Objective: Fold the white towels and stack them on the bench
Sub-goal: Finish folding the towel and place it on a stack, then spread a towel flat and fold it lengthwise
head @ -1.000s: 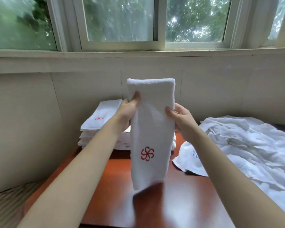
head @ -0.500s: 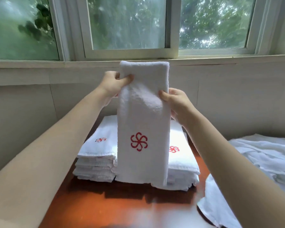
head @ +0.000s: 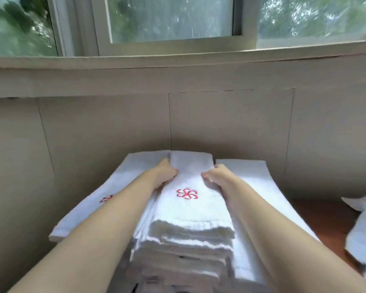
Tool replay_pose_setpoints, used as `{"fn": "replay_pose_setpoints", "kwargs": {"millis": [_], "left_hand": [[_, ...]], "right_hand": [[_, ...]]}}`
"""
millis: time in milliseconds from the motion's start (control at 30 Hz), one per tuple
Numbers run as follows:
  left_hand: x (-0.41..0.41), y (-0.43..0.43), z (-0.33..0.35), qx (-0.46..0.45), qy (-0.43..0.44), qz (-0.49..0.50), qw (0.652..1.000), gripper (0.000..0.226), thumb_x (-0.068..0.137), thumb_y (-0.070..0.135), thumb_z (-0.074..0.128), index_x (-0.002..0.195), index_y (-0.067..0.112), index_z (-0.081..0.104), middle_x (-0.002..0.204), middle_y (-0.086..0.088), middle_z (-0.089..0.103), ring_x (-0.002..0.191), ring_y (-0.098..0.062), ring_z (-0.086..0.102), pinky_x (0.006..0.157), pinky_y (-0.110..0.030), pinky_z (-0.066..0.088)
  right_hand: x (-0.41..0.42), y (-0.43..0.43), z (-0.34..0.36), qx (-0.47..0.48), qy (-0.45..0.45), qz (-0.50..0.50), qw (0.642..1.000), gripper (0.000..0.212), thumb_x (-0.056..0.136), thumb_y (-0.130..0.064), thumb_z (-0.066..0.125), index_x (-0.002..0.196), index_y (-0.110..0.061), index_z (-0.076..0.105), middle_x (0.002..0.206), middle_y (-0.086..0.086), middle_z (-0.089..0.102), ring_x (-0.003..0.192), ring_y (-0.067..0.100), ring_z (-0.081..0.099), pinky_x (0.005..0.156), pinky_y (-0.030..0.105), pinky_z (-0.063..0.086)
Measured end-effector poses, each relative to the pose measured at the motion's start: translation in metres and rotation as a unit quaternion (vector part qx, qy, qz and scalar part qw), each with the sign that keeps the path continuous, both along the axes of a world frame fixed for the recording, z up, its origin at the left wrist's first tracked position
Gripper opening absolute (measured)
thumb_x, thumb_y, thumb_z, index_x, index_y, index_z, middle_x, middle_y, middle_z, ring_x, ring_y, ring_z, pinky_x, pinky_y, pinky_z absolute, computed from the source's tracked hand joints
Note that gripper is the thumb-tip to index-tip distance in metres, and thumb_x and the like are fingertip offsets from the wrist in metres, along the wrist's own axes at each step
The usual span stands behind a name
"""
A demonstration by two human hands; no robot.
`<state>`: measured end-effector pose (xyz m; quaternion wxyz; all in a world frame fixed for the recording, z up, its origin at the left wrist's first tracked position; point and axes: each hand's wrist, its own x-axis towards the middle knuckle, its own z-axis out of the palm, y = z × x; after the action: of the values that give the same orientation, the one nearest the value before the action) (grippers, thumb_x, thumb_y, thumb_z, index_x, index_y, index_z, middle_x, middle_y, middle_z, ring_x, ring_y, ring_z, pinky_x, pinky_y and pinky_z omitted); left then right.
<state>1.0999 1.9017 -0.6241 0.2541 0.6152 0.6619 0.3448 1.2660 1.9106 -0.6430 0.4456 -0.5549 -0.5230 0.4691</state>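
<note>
A folded white towel [head: 190,199] with a red flower emblem lies flat on top of the middle stack of folded towels [head: 184,250]. My left hand [head: 164,175] grips its left edge near the far end. On the opposite side, my right hand [head: 217,176] grips the right edge. Folded towels also lie to the left [head: 97,199] and to the right [head: 260,187] of the middle stack. All stand on the reddish-brown bench [head: 321,216], against the wall.
A heap of unfolded white towels [head: 363,235] lies on the bench at the right edge. A beige panelled wall [head: 220,119] rises directly behind the stacks, with a window sill above.
The towel hung upright in both hands in front of the stacks. It has since come down flat onto the middle stack, and my view has moved closer.
</note>
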Motion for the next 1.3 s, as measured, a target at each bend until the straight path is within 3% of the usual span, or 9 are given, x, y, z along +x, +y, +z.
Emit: {"fn": "replay_pose_setpoints", "kwargs": {"millis": [167,333,567,667,767,900,1033,1167,1300], "left_hand": [[0.000,0.013,0.006,0.077,0.003,0.028,0.997,0.049,0.092,0.012,0.053,0.138,0.014,0.035,0.120,-0.012,0.054,0.098,-0.027,0.055,0.079,-0.028,0.044],[0.002,0.002,-0.001,0.003,0.142,0.025,0.990,0.048,0.098,0.019,0.043,0.143,0.007,0.031,0.136,-0.015,0.050,0.121,-0.031,0.050,0.088,-0.026,0.037],[0.006,-0.075,0.008,-0.060,0.347,0.048,0.935,0.053,0.095,0.010,0.036,0.145,0.004,0.019,0.129,-0.019,0.051,0.117,-0.035,0.051,0.087,-0.036,0.042],[0.013,-0.117,0.007,-0.053,0.419,0.062,0.904,0.047,0.089,0.002,0.039,0.135,0.006,0.036,0.129,-0.016,0.052,0.118,-0.035,0.050,0.085,-0.040,0.044],[0.014,-0.146,0.008,-0.047,0.450,0.058,0.890,0.044,0.089,0.000,0.039,0.132,0.008,0.043,0.129,-0.013,0.054,0.118,-0.034,0.051,0.085,-0.041,0.046],[0.013,-0.182,0.007,-0.065,0.422,0.061,0.902,0.042,0.092,0.000,0.039,0.133,0.009,0.043,0.131,-0.013,0.052,0.120,-0.035,0.050,0.086,-0.044,0.045],[0.014,-0.202,0.006,-0.066,0.264,0.087,0.958,0.037,0.101,0.023,0.031,0.135,0.008,0.035,0.132,-0.018,0.049,0.117,-0.035,0.049,0.087,-0.037,0.042],[0.023,-0.209,0.008,-0.100,0.143,0.136,0.975,0.039,0.098,0.019,0.036,0.131,0.002,0.045,0.134,-0.020,0.045,0.118,-0.033,0.050,0.095,-0.036,0.045],[0.019,-0.204,0.013,-0.103,0.068,0.101,0.987,0.019,0.091,0.001,0.037,0.092,-0.005,0.055,0.098,-0.019,0.054,0.086,-0.032,0.061,0.060,-0.022,0.055]], "right_hand": [[-0.004,-0.002,-0.006,0.019,-0.025,-0.031,0.999,0.057,0.088,0.002,0.042,0.141,-0.010,0.028,0.068,0.005,0.045,0.048,0.015,0.040,0.047,0.025,0.029],[-0.001,-0.018,-0.003,0.019,-0.044,-0.019,0.999,0.010,0.083,0.001,0.047,0.085,-0.008,0.045,0.043,-0.001,0.042,0.038,0.012,0.038,0.040,0.018,0.027],[0.003,-0.085,-0.003,0.039,-0.230,-0.025,0.972,0.019,0.081,-0.008,0.049,0.063,-0.012,0.044,0.060,0.006,0.053,0.066,0.027,0.052,0.060,0.027,0.037],[-0.003,-0.128,-0.004,0.084,-0.322,-0.015,0.943,0.022,0.094,-0.017,0.040,0.094,-0.004,0.057,0.100,0.016,0.065,0.098,0.032,0.060,0.075,0.030,0.040],[-0.009,-0.169,-0.007,0.114,-0.387,-0.004,0.915,0.035,0.099,-0.015,0.033,0.129,0.000,0.041,0.121,0.020,0.058,0.107,0.031,0.056,0.077,0.032,0.040],[-0.002,-0.221,-0.009,0.167,-0.381,0.016,0.909,0.026,0.088,0.000,0.037,0.103,-0.009,0.056,0.096,0.009,0.064,0.092,0.025,0.060,0.061,0.030,0.037],[0.012,-0.237,0.003,0.109,-0.183,0.001,0.977,0.023,0.092,-0.014,0.052,0.105,-0.009,0.070,0.100,0.001,0.067,0.099,0.018,0.060,0.086,0.026,0.043],[0.013,-0.232,0.009,0.031,-0.029,-0.037,0.998,0.012,0.087,-0.012,0.061,0.083,-0.003,0.069,0.078,0.006,0.064,0.082,0.021,0.059,0.082,0.032,0.050],[0.015,-0.224,0.011,-0.013,-0.038,-0.069,0.997,0.009,0.070,0.003,0.064,0.075,0.007,0.071,0.070,0.013,0.062,0.068,0.021,0.056,0.066,0.029,0.048]]}}
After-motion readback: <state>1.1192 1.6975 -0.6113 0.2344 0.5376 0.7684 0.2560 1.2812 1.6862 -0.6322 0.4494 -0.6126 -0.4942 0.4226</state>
